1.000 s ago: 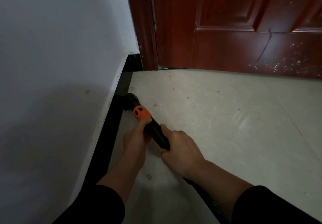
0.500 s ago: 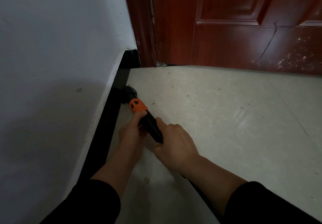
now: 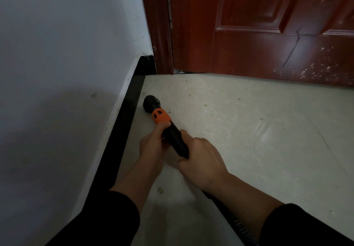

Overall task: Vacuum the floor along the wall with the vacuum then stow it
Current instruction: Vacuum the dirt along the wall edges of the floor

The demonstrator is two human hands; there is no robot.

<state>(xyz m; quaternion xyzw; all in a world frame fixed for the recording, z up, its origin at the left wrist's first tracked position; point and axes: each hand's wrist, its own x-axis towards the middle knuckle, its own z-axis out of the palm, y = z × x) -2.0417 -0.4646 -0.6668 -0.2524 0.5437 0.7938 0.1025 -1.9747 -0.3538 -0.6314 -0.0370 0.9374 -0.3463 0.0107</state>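
Well, we have the vacuum wand (image 3: pixel 173 137) in both hands. Our left hand (image 3: pixel 153 147) is curled round the black tube just behind the orange collar (image 3: pixel 161 117), thumb lying on top. Our right hand (image 3: pixel 203 162) is clamped round the rear end, where the ribbed hose (image 3: pixel 240 225) runs off towards the bottom edge. The nozzle mouth (image 3: pixel 151 103) sits low over the pale floor (image 3: pixel 249 131), just beside the black skirting (image 3: pixel 122 131) at the foot of the white wall (image 3: pixel 67 54), near the corner by the red-brown door (image 3: pixel 268 44); whether it touches the floor we cannot tell. We judge the tube to be stiff, light plastic, smooth enough to twist in a loose grip, so two holds spread along it suit it. The hose looks soft and likely to drag or snag behind us. Counting: one wand, one orange collar, one hose, two hands on it, one door.
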